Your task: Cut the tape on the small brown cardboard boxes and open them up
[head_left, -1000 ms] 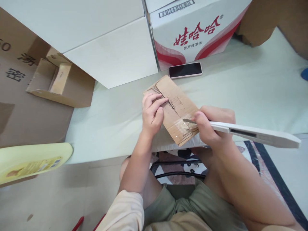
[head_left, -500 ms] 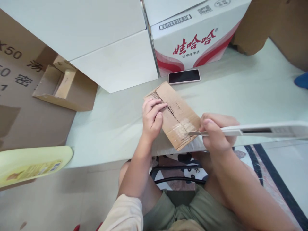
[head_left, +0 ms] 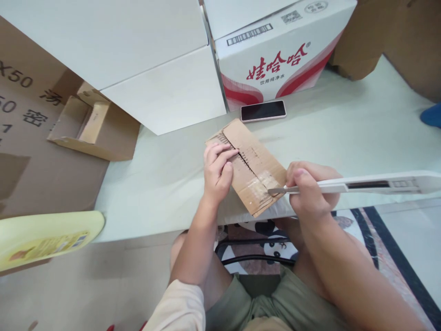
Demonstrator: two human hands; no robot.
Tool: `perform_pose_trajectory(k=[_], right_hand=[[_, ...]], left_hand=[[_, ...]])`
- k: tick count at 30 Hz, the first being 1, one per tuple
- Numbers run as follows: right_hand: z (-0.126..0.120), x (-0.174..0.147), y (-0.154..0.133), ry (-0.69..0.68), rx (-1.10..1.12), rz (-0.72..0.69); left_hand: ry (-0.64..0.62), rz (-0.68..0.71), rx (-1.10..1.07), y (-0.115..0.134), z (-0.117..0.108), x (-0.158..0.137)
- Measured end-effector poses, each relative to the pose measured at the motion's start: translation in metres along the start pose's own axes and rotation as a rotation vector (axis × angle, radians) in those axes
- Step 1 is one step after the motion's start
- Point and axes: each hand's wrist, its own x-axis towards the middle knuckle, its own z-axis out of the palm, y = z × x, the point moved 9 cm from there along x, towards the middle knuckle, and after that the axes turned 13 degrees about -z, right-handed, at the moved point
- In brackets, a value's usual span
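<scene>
Lying aslant at the near edge of the desk (head_left: 330, 142), the carton (head_left: 263, 158) has a dark slit along its top and clear tape (head_left: 257, 186) across its near end. The left hand (head_left: 218, 170) rests on its left side, fingers extended on the cardboard and gripping nothing. The right hand (head_left: 312, 186) is closed around a white knife (head_left: 368, 186), whose blade points left, its tip at the tape; whether it cuts in, I cannot tell. Just beyond the carton's far corner lies a phone (head_left: 263, 111), screen up, before a white-and-red box (head_left: 275, 69). Left of that box stand plain white boxes (head_left: 168, 101). Farther left are a small open brown box (head_left: 115, 128) and, at the view's edge, a yellow bottle (head_left: 51, 220).
</scene>
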Motion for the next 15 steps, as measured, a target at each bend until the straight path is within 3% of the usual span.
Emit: perform_pose_trajectory(k=[15], right_hand=[[0.0009, 0.004, -0.0038, 0.004, -0.024, 0.018]], left_hand=[[0.028, 0.0, -0.008, 0.0051, -0.0026, -0.0002]])
